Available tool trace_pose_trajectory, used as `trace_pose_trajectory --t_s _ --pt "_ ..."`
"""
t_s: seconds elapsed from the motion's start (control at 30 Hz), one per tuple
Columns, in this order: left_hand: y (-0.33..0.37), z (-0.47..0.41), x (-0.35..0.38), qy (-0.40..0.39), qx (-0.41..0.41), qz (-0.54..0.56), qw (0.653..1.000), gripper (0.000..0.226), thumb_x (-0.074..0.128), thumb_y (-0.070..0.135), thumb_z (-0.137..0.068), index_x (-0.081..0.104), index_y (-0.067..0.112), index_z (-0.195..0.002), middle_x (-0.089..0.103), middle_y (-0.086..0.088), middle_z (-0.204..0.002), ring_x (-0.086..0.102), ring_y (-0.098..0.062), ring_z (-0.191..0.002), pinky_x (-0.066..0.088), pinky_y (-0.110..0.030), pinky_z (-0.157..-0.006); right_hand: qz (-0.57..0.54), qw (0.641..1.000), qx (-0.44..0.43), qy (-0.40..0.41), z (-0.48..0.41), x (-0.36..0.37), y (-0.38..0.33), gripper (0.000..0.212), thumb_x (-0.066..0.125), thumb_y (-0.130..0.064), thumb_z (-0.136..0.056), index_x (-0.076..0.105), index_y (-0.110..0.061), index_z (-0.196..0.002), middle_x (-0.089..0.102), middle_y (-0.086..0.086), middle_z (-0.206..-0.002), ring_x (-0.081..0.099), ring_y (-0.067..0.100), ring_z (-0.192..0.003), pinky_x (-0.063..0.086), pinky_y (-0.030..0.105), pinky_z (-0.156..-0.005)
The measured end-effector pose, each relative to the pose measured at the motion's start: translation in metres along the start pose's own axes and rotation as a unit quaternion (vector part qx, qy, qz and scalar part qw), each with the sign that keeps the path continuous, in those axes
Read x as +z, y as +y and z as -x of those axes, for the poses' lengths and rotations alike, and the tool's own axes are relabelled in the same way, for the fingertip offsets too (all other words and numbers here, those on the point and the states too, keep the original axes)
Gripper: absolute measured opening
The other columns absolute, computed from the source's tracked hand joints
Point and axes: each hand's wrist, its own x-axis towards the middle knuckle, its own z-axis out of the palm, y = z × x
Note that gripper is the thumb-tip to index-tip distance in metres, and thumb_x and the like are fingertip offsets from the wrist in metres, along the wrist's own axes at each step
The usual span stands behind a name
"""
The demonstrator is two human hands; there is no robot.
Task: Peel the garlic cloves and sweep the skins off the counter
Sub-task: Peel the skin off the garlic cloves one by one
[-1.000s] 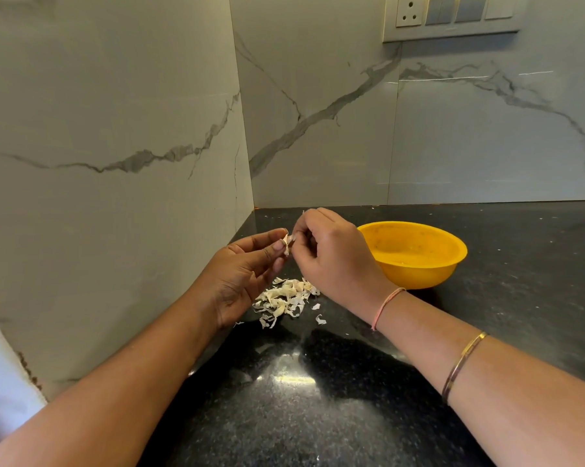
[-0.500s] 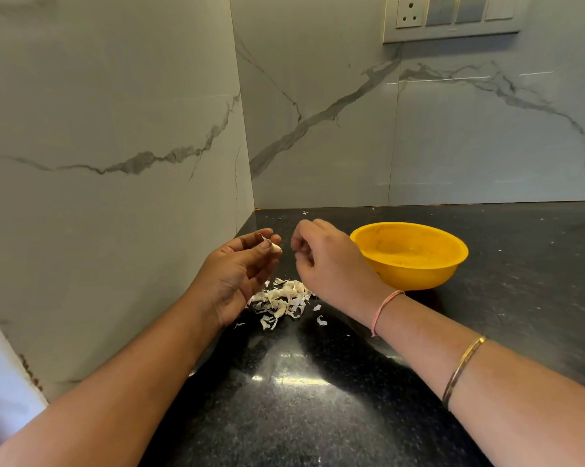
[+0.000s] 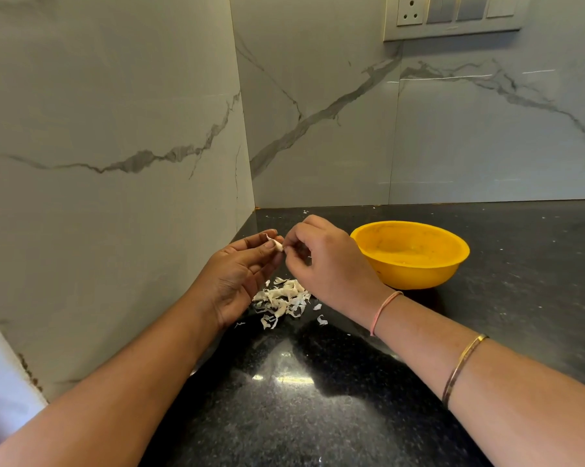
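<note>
Head view, walls: pale marble-look wall tiles [image 3: 115, 129] with grey veins fill the left and top of the frame and meet in a corner above centre. A switch plate [image 3: 452, 15] sits at the upper right.
Worktop: black speckled stone [image 3: 520, 281] spans the lower half. It is glossy, with a glare patch low in the centre and tiny white flecks near the back corner.
Bowl: a yellow bowl [image 3: 415, 274] stands on the worktop right of centre, just beside the right wrist. Its contents cannot be made out.
Left hand: the left hand [image 3: 240, 274], left of centre with its palm turned up and inward, grasps the garlic clove between thumb and fingertips.
Right hand: the right hand [image 3: 324, 261], at centre with fingers curled, pinches the clove's right end. Whether it has skin or flesh is too small to tell.
Skins: the skins [image 3: 282, 298] lie piled on the worktop directly below both hands, with a few strays to the lower right.
Garlic clove: the garlic clove [image 3: 276, 243] is held in the air between the hands, its long axis roughly left to right, with a flap of skin raised at its left end.
Relation that matters: the clove lies just left of the right fingertips, so a pull to the right, away from the left hand's hold, looks like the way to strip it. The right hand is nearer the bowl.
Stage: probably mid-peel, with sweeping not yet begun.
</note>
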Motion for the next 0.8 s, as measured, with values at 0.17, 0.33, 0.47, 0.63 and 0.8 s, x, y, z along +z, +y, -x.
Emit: trace_pose_trajectory --t_s 0.17,0.33,0.47,0.63,0.8 --pt "0.0009 0.0013 0.0007 -0.004 -0.014 0.005 1.0 0.019 0.051 -0.007 -0.086 0.061 -0.004 -0.101 0.07 -0.009 -0.076 0.069 -0.011 -0.065 0.055 -0.019 -0.069 0.032 0.999 -0.032 0.005 0.0002 0.0011 -0.0006 0.009 0.057 -0.012 -0.086 0.063 -0.006 -0.085 0.057 0.007 -0.084 0.054 0.02 -0.068 0.042 0.025 -0.052" --pt "0.0011 -0.0002 0.0001 0.003 -0.017 0.02 1.0 0.016 0.053 -0.007 -0.084 0.062 -0.002 -0.096 0.071 -0.009 -0.074 0.069 -0.011 -0.065 0.057 -0.017 -0.066 0.053 0.997 -0.052 0.002 -0.0005 0.0013 -0.0004 0.014 0.053 -0.015 -0.086 0.063 -0.006 -0.083 0.058 0.007 -0.083 0.054 0.02 -0.065 0.047 0.029 -0.049" --pt "0.0012 0.0004 0.0001 0.005 -0.018 0.023 1.0 0.015 0.055 -0.006 -0.082 0.062 -0.001 -0.094 0.071 -0.008 -0.072 0.068 -0.01 -0.064 0.056 -0.016 -0.061 0.06 0.996 -0.06 0.0 -0.0007 0.0017 -0.0007 0.014 0.053 -0.014 -0.086 0.063 -0.005 -0.083 0.058 0.008 -0.081 0.054 0.02 -0.063 0.046 0.029 -0.048" --pt "0.0001 0.0012 0.0018 0.004 -0.025 0.02 0.999 0.014 0.054 -0.006 -0.085 0.062 -0.002 -0.096 0.07 -0.007 -0.07 0.067 -0.009 -0.06 0.056 -0.015 -0.06 0.061 0.996 -0.057 0.002 0.0004 0.0017 -0.0017 0.011 0.054 -0.012 -0.084 0.062 -0.005 -0.081 0.057 0.008 -0.079 0.051 0.017 -0.062 0.039 0.022 -0.049" --pt "-0.0009 0.0015 0.0011 0.011 -0.026 0.01 1.0 0.014 0.055 -0.006 -0.082 0.062 -0.001 -0.093 0.07 -0.007 -0.068 0.067 -0.009 -0.059 0.055 -0.017 -0.062 0.056 0.997 -0.045 0.009 0.0012 0.0029 -0.001 0.008 0.053 -0.011 -0.081 0.059 -0.005 -0.077 0.053 0.006 -0.075 0.042 0.013 -0.061 0.024 0.01 -0.05"
